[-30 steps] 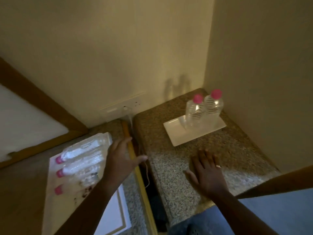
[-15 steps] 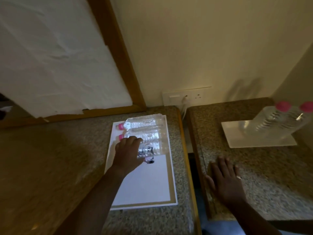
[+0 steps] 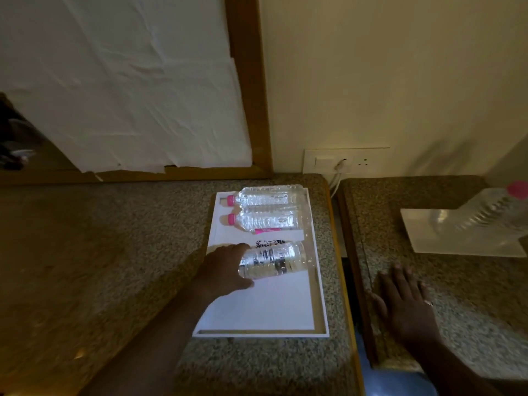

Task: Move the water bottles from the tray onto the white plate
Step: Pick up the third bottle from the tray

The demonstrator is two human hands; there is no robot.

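A white tray lies on the left granite counter. Three clear water bottles lie on their sides in it. The far bottle and the middle bottle show pink caps pointing left. My left hand is wrapped around the cap end of the nearest bottle, whose cap is hidden. The white plate sits on the right counter with a blurred upright bottle on it at the frame's edge. My right hand rests flat on the right counter, fingers spread.
A narrow gap with wooden edging separates the two counters. A wall socket with a plugged white cable sits above the gap. A wood-framed panel covered with white paper leans on the wall behind the left counter.
The view swung left from the plate to the tray. My left hand reached the tray and closed on the nearest bottle, which now lies apart from the other two. My right hand stayed flat.
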